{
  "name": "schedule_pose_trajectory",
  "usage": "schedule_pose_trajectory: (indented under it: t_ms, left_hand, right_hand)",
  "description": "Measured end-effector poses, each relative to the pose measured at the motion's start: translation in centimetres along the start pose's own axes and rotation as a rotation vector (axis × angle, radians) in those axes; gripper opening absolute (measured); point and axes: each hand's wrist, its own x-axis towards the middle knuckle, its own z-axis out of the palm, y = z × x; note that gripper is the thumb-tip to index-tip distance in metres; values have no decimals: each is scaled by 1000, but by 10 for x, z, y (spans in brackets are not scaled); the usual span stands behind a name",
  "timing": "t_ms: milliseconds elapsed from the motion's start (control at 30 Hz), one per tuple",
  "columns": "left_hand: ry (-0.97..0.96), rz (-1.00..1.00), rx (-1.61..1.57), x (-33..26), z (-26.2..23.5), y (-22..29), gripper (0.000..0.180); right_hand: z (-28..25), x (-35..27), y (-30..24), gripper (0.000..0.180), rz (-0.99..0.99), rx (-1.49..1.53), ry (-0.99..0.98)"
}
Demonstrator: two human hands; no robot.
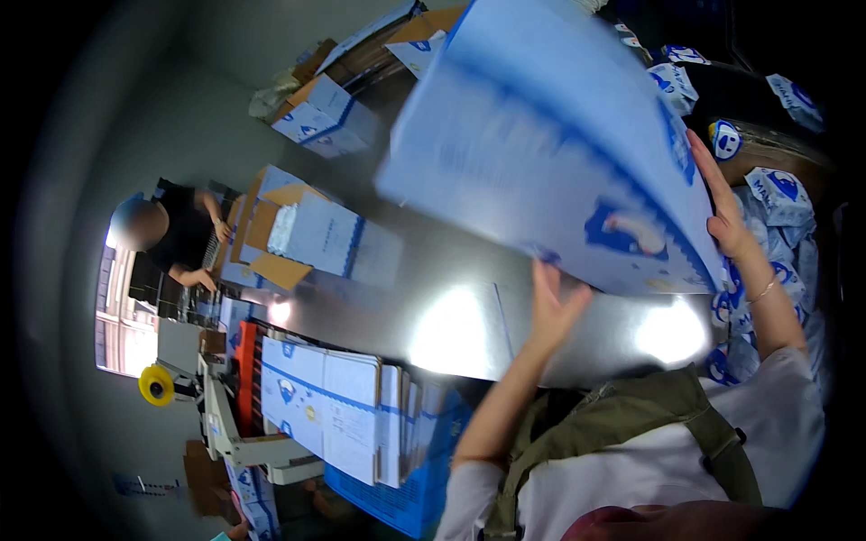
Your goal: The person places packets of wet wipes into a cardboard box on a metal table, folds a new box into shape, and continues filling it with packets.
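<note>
Blue-and-white printed cardboard, a large flattened carton sheet (550,144), is held up above the shiny steel table (451,270), tilted, its lower edge toward the person. The left hand (552,307) is at the sheet's lower edge, fingers (541,275) spread and reaching up behind the board; whether they actually grip it cannot be told. The right hand (726,221) lies along the sheet's right edge, fingers extended and pressed against it, thumb side hidden. A thin bracelet (765,290) sits on the right wrist.

Below the left forearm, a stack of flat cartons (334,410) stands on edge in a blue crate (406,500), beside a white metal frame (244,442). Across the table an opened carton (298,234) lies with flaps out; a second person in a black top (176,239) works at it, both their hands close to the box. More folded cartons (329,117) lie at the far end. White-and-blue packets (780,194) are piled at the right, just beside the right arm.
</note>
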Motion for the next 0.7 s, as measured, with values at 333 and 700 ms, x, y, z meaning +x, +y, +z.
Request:
schedule_pose_trajectory:
  t_ms: [333,700]
  left_hand:
    - [-507,48,1499,36,21,171,37]
    - [103,21,1730,56,-130,174,35]
  right_hand:
    - [120,-19,-77,14,-58,113,-395]
    - [100,75,-62,32,-233,-576,-668]
